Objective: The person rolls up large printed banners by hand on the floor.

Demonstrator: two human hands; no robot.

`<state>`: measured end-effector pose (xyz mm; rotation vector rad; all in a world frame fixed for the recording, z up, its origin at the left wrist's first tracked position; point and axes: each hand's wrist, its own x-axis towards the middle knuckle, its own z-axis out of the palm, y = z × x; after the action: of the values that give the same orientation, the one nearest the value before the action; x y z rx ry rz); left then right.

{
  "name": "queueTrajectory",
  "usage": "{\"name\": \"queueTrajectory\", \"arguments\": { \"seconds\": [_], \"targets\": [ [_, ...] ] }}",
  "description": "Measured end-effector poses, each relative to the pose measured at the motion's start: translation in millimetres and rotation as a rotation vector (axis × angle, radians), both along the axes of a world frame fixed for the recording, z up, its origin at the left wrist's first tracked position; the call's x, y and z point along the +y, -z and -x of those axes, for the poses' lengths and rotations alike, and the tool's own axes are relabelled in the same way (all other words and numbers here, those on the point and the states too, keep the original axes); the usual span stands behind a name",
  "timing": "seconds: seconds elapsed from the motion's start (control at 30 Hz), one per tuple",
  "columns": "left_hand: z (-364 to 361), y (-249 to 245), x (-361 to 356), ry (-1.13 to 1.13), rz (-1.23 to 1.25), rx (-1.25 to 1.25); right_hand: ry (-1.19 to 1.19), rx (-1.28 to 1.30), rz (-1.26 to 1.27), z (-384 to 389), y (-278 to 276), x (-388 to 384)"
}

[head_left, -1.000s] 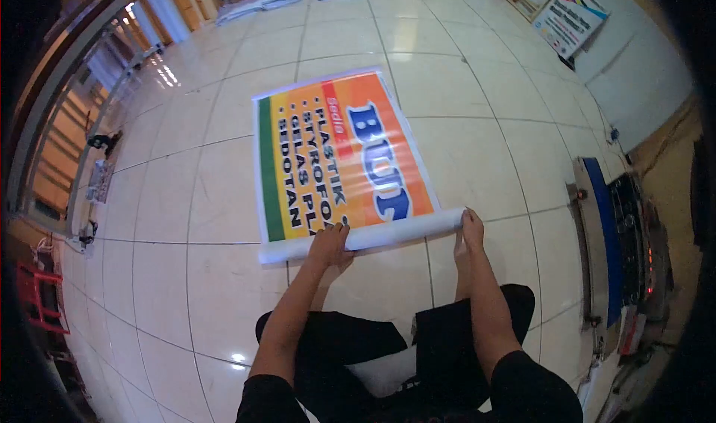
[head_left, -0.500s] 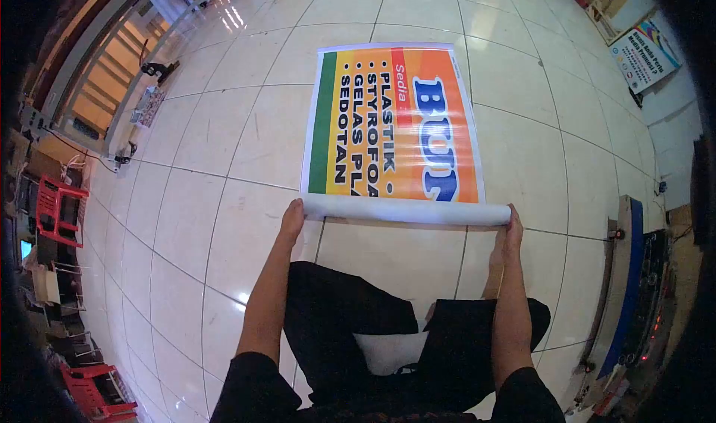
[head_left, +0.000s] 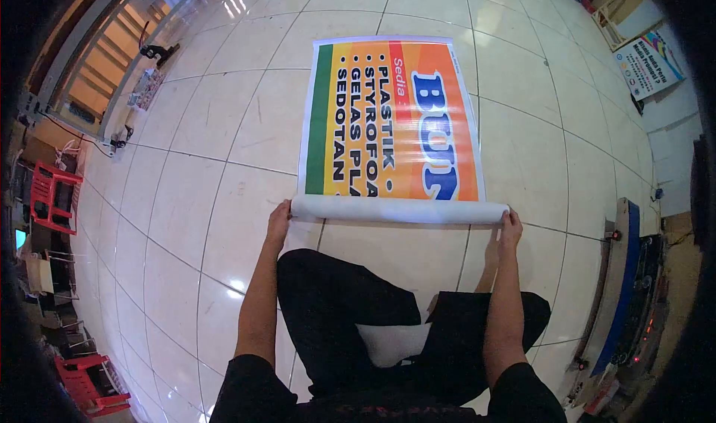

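Note:
A printed vinyl banner (head_left: 347, 117) lies on the tiled floor, its far part flat and face up, with a green, yellow and orange print and large blue letters. Its near end is wound into a white roll (head_left: 399, 210) that stretches crosswise before my crossed legs. My left hand (head_left: 278, 225) is at the roll's left end, fingers bent against its edge and partly hidden. At the opposite end, my right hand (head_left: 511, 230) grips the roll, its fingertips on the outer edge.
Glossy white tiles (head_left: 231, 124) surround the banner. A metal-framed machine (head_left: 97, 87) stands at upper left, with red chairs (head_left: 54, 195) below it. On the right are a long blue-sided device (head_left: 625, 274) and a printed sign (head_left: 649, 65) leaning by the wall.
My left hand has shifted slightly left and down at the roll's end. My right hand sits a little lower on its end. The view has also shifted a little.

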<state>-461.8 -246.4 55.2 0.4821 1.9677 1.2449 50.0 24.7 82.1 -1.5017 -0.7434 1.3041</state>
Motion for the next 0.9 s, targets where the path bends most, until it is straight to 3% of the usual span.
{"name": "queueTrajectory", "arguments": {
  "seconds": [0.07,0.1,0.13,0.2,0.23,0.27,0.3,0.33,0.4,0.47,0.5,0.57,0.63,0.67,0.73,0.87,0.9],
  "targets": [
    [4,6,-3,-0.083,-0.018,-0.093,-0.061,-0.014,-0.1,-67,72,19],
    [10,12,-9,-0.098,0.086,-0.038,-0.091,-0.019,-0.151,-100,110,30],
    [13,18,-12,-0.107,0.193,0.015,-0.045,0.004,-0.089,-103,104,30],
    [11,14,-12,-0.163,0.101,0.137,0.082,0.092,0.081,-102,86,31],
    [20,16,-10,-0.119,0.194,0.344,0.188,0.062,0.151,-82,72,26],
    [8,-6,-3,0.009,0.053,0.628,0.042,-0.159,0.08,-81,75,19],
    [-7,-28,6,0.246,0.045,0.756,-0.107,-0.373,0.011,-82,82,11],
    [-23,-52,22,0.485,0.029,0.884,-0.085,-0.382,0.017,-78,79,9],
    [-79,-100,58,0.923,0.06,0.651,-0.147,-0.264,0.172,-65,72,6],
    [-125,-73,80,1.31,0.036,0.844,0.008,-0.222,0.154,-44,49,-8],
    [-142,-63,86,1.318,0.029,0.844,0.157,-0.175,0.133,-40,40,-13],
    [-170,-48,96,1.28,0.217,0.972,0.125,-0.13,0.175,-50,45,-25],
    [-174,-41,99,1.299,0.218,0.954,0.082,-0.046,0.116,-61,82,-33],
    [-174,-37,99,1.298,0.24,0.934,0.09,-0.051,0.113,-60,67,-35],
    [-179,-36,101,1.317,0.199,0.935,-0.084,-0.091,0.188,-47,19,-32],
    [-177,-45,101,1.311,0.21,0.948,-0.428,-0.267,0.238,-33,48,-25],
    [-173,-43,100,1.317,0.178,0.949,-0.424,-0.146,0.245,-25,44,-29]
  ]
}}
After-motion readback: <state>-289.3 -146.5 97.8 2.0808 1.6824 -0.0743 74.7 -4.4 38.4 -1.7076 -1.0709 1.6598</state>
